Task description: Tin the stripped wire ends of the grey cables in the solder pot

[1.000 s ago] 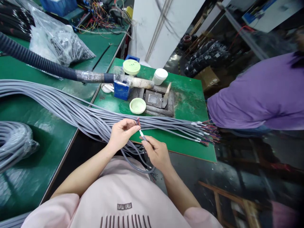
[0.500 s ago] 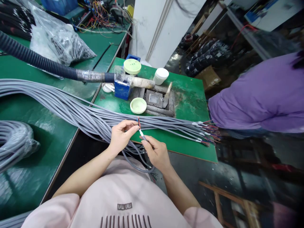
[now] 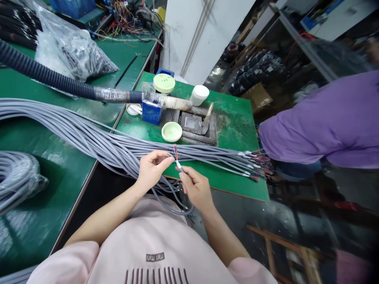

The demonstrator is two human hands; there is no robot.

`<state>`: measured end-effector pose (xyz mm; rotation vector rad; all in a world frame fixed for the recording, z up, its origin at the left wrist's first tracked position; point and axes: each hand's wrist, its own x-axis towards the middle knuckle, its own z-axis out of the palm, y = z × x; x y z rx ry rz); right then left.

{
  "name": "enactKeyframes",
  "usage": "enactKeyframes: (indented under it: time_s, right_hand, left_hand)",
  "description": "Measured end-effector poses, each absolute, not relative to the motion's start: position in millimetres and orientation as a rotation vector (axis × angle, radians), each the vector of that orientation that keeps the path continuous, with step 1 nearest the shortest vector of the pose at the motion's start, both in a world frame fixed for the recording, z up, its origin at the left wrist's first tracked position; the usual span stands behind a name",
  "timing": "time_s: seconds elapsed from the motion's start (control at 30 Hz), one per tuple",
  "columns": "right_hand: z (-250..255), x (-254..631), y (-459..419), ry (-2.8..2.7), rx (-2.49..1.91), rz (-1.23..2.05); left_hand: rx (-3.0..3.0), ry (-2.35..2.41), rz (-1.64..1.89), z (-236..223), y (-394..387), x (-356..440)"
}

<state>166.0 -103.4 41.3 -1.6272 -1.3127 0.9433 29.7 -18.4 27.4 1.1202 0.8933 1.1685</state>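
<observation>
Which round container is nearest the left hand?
The shallow pale-green dish, just beyond the grey cables; the white tub, green-lidded tub and white dish are farther from that hand.

- clear plastic bag [image 3: 81, 55] at ten o'clock
- tangled coloured wires [image 3: 121, 19] at eleven
- white pillar [image 3: 185, 35] at twelve
- cardboard box [image 3: 258, 98] at two
- person in purple shirt [image 3: 325, 122] at three

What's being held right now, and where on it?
A grey cable: right hand grips it just below the white band; left hand pinches at its fanned wires.
</observation>
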Motion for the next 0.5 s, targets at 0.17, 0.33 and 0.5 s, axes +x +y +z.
enactKeyframes:
  time_s: [0.17,0.33,0.5]
  right_hand:
    - [40,172,-88,-1.045,-1.425,1.304]
    - [38,173,-73,-1.019,-1.370,1.211]
    - [43,171,-64,-1.211,-1.379,0.773]
  left_hand:
    - [1.313,0.839,1.230,20,-30,35]
    - [1.115,0.800,1.179,21,-35,40]
    - [0.851,0.764,1.103,20,-31,47]
